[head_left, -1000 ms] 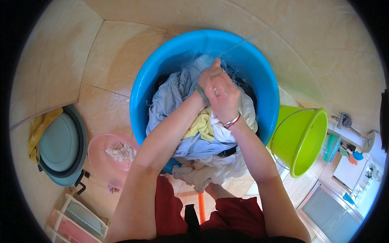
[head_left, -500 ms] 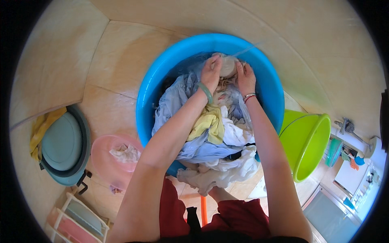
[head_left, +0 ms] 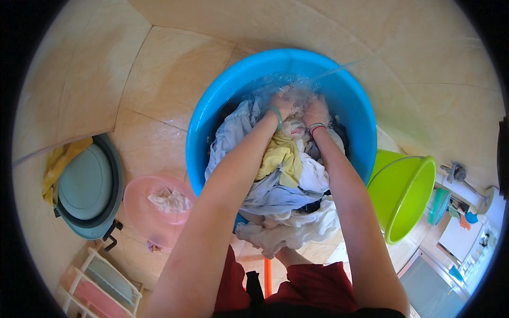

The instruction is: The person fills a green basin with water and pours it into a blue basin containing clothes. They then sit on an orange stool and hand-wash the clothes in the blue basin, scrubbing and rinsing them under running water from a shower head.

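As water splashes round them, I'm seeing L hand & R hand down in the blue plastic tub, amid heaped laundry; fingers blurred by spray, can't tell if gripping. Yellow cloth atop pile, lime-green bucket just R of tub.

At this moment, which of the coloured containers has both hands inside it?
The large blue tub: the left hand and right hand are in it among clothes. The pink basin and green bucket have no hand inside.
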Motion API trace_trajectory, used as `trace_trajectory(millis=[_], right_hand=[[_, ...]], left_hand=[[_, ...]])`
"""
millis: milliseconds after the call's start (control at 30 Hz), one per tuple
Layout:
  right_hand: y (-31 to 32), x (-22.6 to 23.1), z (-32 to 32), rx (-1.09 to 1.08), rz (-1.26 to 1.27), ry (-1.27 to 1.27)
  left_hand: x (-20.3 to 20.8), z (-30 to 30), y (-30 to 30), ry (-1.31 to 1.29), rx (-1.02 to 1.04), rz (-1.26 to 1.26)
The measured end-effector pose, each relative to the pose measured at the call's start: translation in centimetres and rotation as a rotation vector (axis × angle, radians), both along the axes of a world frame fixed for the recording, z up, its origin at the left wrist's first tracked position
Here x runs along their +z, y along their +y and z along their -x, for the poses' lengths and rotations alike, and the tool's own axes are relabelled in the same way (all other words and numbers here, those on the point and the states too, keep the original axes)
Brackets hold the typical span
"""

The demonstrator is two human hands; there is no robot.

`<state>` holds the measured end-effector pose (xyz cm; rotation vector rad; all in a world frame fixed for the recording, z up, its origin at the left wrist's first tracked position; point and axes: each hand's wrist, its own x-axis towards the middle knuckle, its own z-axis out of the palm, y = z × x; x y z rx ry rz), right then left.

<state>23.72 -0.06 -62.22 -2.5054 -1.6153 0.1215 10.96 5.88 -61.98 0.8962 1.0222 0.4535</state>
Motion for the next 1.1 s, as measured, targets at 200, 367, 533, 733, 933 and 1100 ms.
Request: trace_trajectory(millis=[200, 367, 533, 733, 933, 1100], right_hand=[[-2.3, 9.4, 2.2, -0.391, -0.484, 1.529], [-4.4, 17.9, 2.6, -0.396, -0.631, 1.894], [-5.0, 19.3, 3.8, -0.465, -0.778, 1.835], [-6.1, 19.5, 4.1, 0.022, -0.482, 0.729], [-8.2, 18.0, 0.7, -0.223, -0.381, 1.2], [-10.3, 20.8, 4.7, -0.407, -0.765, 2.178]], left_hand=[[3.7, 0.9, -1.8, -0.116, 0.205, 0.091], [10.9, 0.2, -2.7, -0.432, 0.123, 0.361], [16.6, 0.8, -5.7, -0.617, 0.076, 0.556], [19.4, 2.1, -7.2, -0.602, -0.185, 0.495], [23.0, 0.7, -7.5, -0.437, -0.153, 0.549], [19.9, -0.3, -6.0, -1.112, -0.305, 0.461]])
